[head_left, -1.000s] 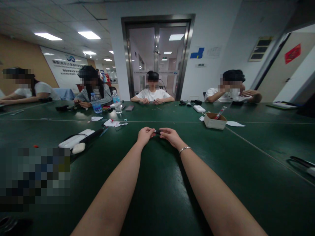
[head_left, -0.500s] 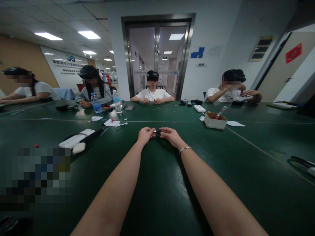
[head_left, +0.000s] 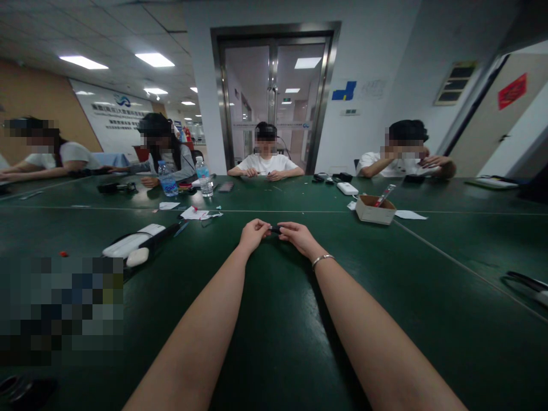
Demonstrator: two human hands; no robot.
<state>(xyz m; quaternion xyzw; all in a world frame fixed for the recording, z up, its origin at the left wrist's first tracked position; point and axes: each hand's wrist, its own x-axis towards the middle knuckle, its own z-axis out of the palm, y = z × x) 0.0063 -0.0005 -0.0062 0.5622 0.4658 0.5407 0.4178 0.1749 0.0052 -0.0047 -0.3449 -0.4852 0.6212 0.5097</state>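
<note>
Both my arms reach forward over the dark green table (head_left: 274,319). Between my fingertips is a small, dark, narrow object (head_left: 275,229), too small to identify. Its left end, which looked silvery a moment earlier, is pinched by the closed fingers of my left hand (head_left: 254,234). The fingers of my right hand (head_left: 298,236) close on its black right end, and they partly cover it. On my right wrist sits a silver bracelet (head_left: 322,260).
Left of my hands lie a white device with a black cable (head_left: 136,241) and paper scraps (head_left: 194,213). Two water bottles (head_left: 168,180) stand farther back. A pale box (head_left: 375,210) holding a red-and-white item is at right. Several people in headsets sit opposite. A blurred patch hides the lower left.
My left fingers have shifted slightly up, and less of the silvery end shows. Across the table, the person in grey has stretched an arm out to the left.
</note>
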